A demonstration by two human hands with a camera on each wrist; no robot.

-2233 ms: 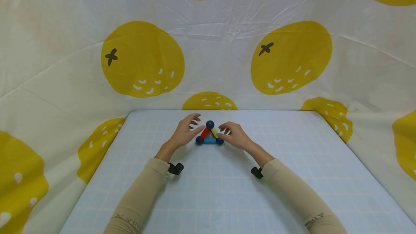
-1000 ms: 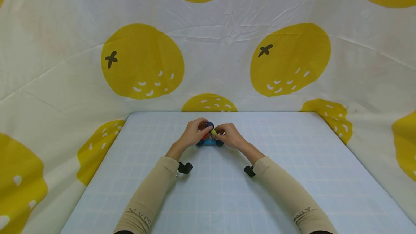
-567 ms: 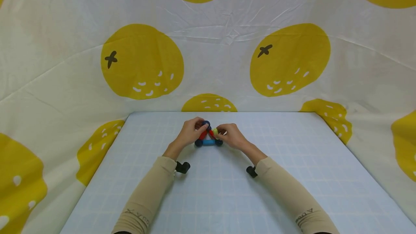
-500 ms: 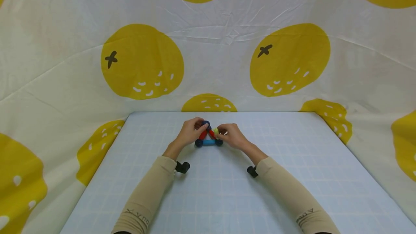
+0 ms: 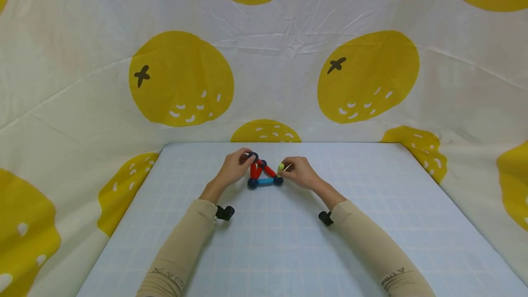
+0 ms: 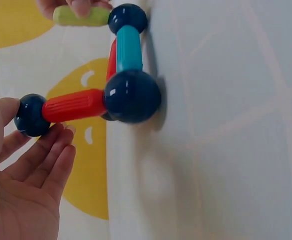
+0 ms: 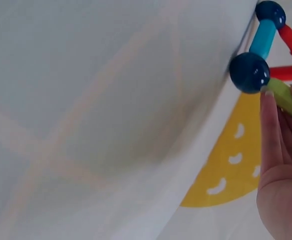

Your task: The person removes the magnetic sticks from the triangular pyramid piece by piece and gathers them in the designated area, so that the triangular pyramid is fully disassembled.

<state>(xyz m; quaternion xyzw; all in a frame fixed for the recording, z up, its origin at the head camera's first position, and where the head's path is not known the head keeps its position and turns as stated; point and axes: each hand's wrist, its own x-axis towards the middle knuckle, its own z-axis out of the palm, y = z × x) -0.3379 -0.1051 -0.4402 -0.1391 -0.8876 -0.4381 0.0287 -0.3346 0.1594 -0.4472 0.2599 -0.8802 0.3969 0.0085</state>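
My left hand (image 5: 233, 166): gripping the top ball (image 5: 253, 156), thumb on one side, fingers curled on the other; two seconds ago it was near the ball without holding it.
My right hand (image 5: 303, 172): pinching the green stick (image 5: 280, 169); it too has gone from hovering beside the pieces to gripping.
Top ball: dark blue, raised off the table (image 5: 272, 251), now further left than half a second ago, with a red stick (image 5: 253, 171) running down from it to the left ball (image 5: 253, 183).
Green stick: its lower end is against the right ball (image 5: 278, 181); its upper end, which met the top ball earlier, is now well apart from it, and the stick stands nearly upright.
Blue stick (image 5: 266, 181): lying between the left and right balls, about where it was.
Back ball (image 5: 263, 164): now in plain sight behind the blue stick, joined to the right ball by another red stick (image 5: 270, 171).
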